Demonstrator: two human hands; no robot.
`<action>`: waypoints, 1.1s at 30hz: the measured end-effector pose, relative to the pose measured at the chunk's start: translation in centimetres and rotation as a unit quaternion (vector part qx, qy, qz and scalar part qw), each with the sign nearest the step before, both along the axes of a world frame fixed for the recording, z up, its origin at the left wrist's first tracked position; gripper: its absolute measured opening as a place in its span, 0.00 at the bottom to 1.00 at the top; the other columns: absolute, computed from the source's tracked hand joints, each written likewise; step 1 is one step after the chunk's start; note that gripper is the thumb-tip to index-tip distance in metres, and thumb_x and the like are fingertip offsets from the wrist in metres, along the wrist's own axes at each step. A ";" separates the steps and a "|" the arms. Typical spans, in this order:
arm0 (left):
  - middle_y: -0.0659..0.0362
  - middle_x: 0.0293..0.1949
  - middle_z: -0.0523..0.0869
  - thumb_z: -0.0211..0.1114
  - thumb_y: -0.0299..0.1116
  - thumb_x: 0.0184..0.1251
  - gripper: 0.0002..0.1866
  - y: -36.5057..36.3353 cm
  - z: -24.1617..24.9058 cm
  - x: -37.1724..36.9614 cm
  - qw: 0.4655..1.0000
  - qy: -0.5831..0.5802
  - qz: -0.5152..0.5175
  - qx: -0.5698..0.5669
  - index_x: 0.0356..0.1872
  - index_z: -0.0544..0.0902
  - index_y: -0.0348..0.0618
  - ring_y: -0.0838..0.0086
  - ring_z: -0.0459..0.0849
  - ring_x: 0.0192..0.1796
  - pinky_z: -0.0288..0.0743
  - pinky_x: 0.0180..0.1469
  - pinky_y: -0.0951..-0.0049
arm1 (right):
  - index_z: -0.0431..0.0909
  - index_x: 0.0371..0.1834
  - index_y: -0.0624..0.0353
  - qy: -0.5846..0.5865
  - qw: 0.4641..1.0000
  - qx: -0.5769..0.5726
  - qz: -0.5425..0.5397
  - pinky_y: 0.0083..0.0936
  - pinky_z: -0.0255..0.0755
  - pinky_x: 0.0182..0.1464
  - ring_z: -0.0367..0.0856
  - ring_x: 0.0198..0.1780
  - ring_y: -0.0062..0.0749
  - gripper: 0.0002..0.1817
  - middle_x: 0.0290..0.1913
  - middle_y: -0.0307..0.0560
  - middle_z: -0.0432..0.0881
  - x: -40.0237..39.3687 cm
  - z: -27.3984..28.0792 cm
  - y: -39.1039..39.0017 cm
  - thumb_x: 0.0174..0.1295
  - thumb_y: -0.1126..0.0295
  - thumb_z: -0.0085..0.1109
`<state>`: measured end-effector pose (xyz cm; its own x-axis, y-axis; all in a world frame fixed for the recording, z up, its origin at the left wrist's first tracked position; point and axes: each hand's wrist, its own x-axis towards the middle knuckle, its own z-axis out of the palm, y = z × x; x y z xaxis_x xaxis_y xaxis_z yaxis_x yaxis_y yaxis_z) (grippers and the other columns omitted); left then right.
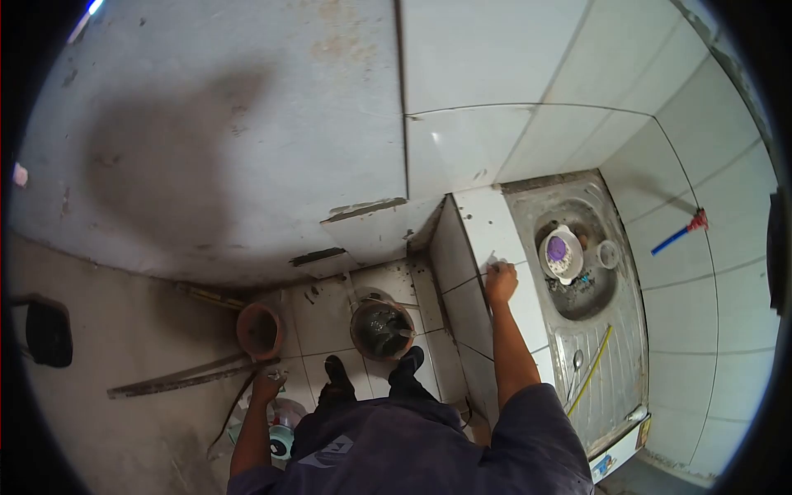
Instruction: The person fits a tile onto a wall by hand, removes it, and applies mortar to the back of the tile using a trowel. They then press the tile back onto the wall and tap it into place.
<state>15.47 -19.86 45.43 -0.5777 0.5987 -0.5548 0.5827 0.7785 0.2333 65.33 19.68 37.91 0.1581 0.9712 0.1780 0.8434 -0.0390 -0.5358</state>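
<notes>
My right hand (502, 283) rests on the white tiled ledge (487, 216) beside the sink. Its fingers are curled down against the tile, and whatever may be under them is hidden. Low on the left, my left hand (268, 384) hangs near the end of a long dirty bar (177, 382). Those fingers are bent in, and I cannot make out what they hold. Between the hands, a bucket (356, 337) containing dark wet grey mix stands on the tiled floor, just ahead of my feet. A smaller reddish-brown bucket (246, 332) is beyond my left hand.
A steel sink (623, 330) on the right holds a white bowl (546, 256), a clear cup (607, 254), a spoon (577, 360) and a yellow stick (591, 371). A blue-and-red tap (681, 233) juts from the side wall. A black object (48, 332) is far left.
</notes>
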 end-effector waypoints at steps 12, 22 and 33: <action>0.44 0.43 0.83 0.69 0.51 0.49 0.26 -9.3 -2.8 0.0 0.992 -0.072 0.097 -0.039 0.40 0.83 0.36 0.54 0.80 0.50 0.73 0.53 0.62 | 0.79 0.34 0.63 -0.030 0.992 -0.001 -0.119 0.39 0.72 0.41 0.80 0.38 0.48 0.12 0.35 0.53 0.81 -3.9 -0.3 3.8 0.56 0.64 0.60; 0.47 0.43 0.83 0.67 0.50 0.51 0.25 -13.0 -11.1 -7.3 0.991 -0.113 -0.077 -0.015 0.42 0.82 0.38 0.55 0.80 0.49 0.73 0.53 0.61 | 0.79 0.34 0.63 0.004 0.982 0.011 -0.190 0.37 0.71 0.37 0.79 0.33 0.44 0.16 0.31 0.50 0.80 -3.3 -2.0 3.8 0.50 0.62 0.68; 0.47 0.32 0.83 0.65 0.47 0.54 0.18 -7.7 -15.9 -9.5 0.958 -0.236 -0.163 -0.013 0.24 0.83 0.38 0.56 0.82 0.38 0.74 0.43 0.60 | 0.81 0.31 0.62 -0.072 0.960 0.111 -0.245 0.36 0.70 0.38 0.76 0.32 0.42 0.16 0.29 0.49 0.78 -3.3 -4.3 3.5 0.53 0.58 0.65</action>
